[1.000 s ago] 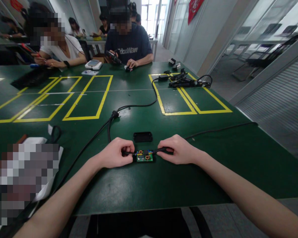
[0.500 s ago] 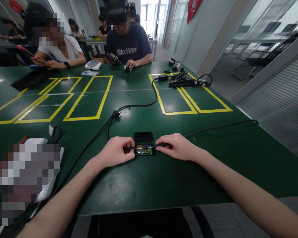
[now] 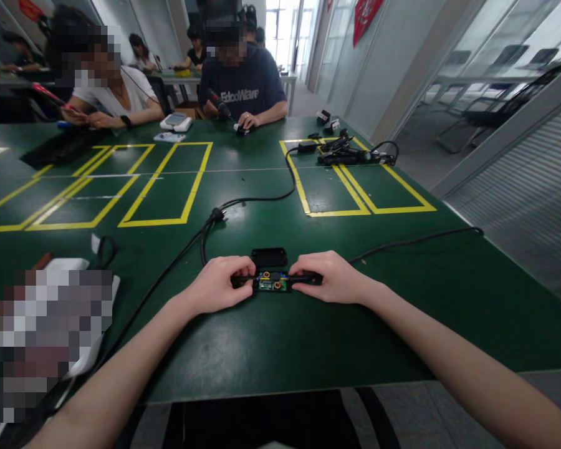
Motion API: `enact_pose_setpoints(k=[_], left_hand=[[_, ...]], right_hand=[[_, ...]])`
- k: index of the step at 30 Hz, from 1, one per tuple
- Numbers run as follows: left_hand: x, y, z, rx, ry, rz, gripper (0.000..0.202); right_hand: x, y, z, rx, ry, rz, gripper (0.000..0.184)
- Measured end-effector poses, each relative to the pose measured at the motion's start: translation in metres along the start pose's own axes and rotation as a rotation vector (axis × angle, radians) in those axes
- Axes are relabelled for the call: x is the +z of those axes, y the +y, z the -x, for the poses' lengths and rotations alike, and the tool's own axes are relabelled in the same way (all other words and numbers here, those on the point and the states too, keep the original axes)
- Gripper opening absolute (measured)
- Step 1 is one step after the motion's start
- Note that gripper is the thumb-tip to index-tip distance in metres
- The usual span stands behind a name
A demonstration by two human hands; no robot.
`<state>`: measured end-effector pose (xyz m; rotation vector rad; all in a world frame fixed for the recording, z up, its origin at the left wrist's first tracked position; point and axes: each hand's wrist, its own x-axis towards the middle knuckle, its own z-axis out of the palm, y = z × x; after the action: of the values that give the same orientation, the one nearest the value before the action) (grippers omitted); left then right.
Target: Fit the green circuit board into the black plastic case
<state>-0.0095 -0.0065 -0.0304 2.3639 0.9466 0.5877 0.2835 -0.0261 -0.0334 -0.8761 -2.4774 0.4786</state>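
Observation:
An open black plastic case (image 3: 287, 287) lies in front of me, holding a green circuit board (image 3: 267, 285) with copper coils and thin coloured wires. My left hand (image 3: 222, 284) is closed at its left end, thumb and forefinger on either side of a black cable (image 3: 242, 280). At the right end, my right hand (image 3: 331, 277) grips the case in the same way around another black cable (image 3: 312, 279). The fingers partly hide both case ends. Just behind the case rests a matching black cover (image 3: 268, 256), hollow side up.
Cables run left past a black plug (image 3: 217, 214) and right across the green table (image 3: 215, 355). A pile of black cables (image 3: 341, 153) lies at the back right. Across the table a co-worker (image 3: 243, 81) holds a power tool (image 3: 220, 105). Blurred items (image 3: 51, 324) lie at left.
My right fingers have shifted from pinching the cable to the right end of the case. The case has moved very slightly right. The co-worker's power tool is tilted more steeply.

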Motion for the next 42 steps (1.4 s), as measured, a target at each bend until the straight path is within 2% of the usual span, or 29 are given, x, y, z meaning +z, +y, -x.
enact_pose_setpoints(k=[5,10,19,35,42], left_hand=[[-0.002,0.002,-0.001,0.054,0.008,-0.017,0.006],[-0.003,0.005,-0.001,0.045,-0.02,0.012,0.007],[0.0,0.004,-0.001,0.074,-0.031,0.034,0.011],[0.004,0.006,-0.003,0.016,0.026,-0.071,0.011],[0.007,0.009,-0.003,-0.011,0.056,-0.098,0.011]], right_hand=[[0.002,0.0,-0.001,-0.04,0.029,-0.012,0.015],[0.005,0.002,-0.001,-0.063,0.038,-0.026,0.015],[0.001,0.001,-0.003,-0.043,-0.021,0.012,0.013],[0.0,0.005,-0.004,-0.104,-0.044,0.209,0.022],[0.001,0.004,-0.005,-0.123,-0.015,0.16,0.017]])
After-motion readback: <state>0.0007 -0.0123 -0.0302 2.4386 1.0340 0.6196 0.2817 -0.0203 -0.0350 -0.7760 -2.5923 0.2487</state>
